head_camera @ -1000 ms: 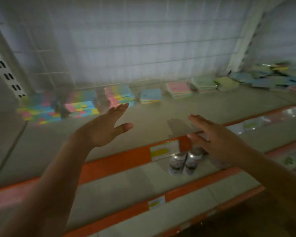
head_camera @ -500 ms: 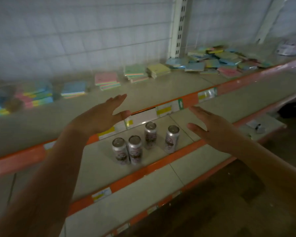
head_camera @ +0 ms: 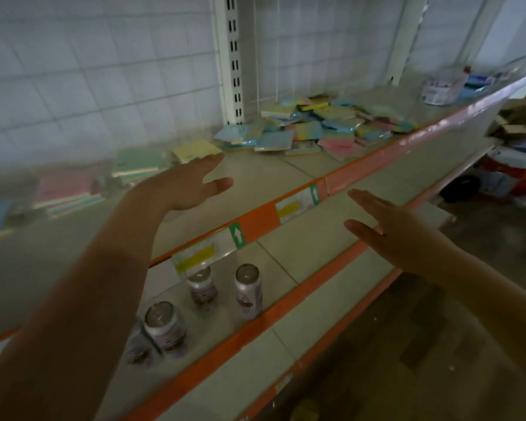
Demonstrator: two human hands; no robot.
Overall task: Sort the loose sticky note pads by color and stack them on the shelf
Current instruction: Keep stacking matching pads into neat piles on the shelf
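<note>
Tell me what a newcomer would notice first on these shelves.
A jumbled heap of pastel sticky note pads lies on the top shelf right of the white upright, with neat stacks along the back to its left. Both empty hands, left hand and right hand, reach toward it, and drink cans stand one shelf below.
</note>
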